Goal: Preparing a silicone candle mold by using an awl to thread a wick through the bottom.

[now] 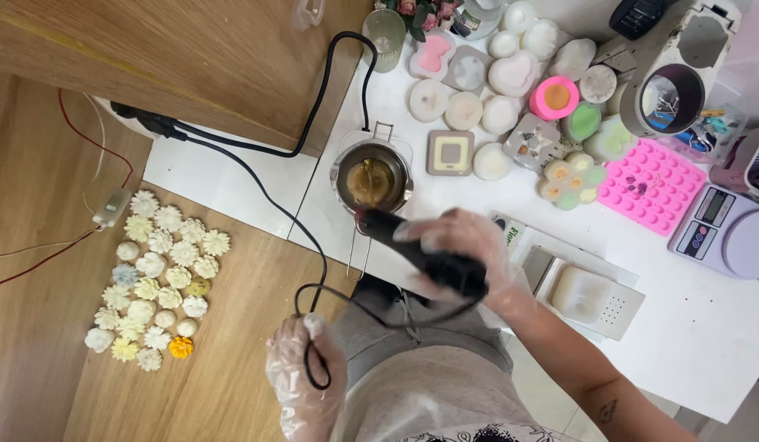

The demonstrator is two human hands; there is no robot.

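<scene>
**Heat tool aimed at the melting pot**

Right hand (pixel 465 254), in a thin clear glove, is wrapped tight round the body of a black heat gun (pixel 424 250); nozzle points at the small metal pot (pixel 371 176) on the white table (pixel 707 344). The pot holds amber liquid and sits just beside the nozzle tip. Left hand (pixel 301 372), also gloved, is closed on a loop of the black cord (pixel 314 295) low by the lap.

My read, for doing this well:
- keep the nozzle off the pot rim and angled into the liquid, not at the wire handle
- keep the cord slack held back, clear of the pot
- silicone moulds (pixel 649 184) and the scale (pixel 727 229) sit well apart; don't sweep heat that way
</scene>
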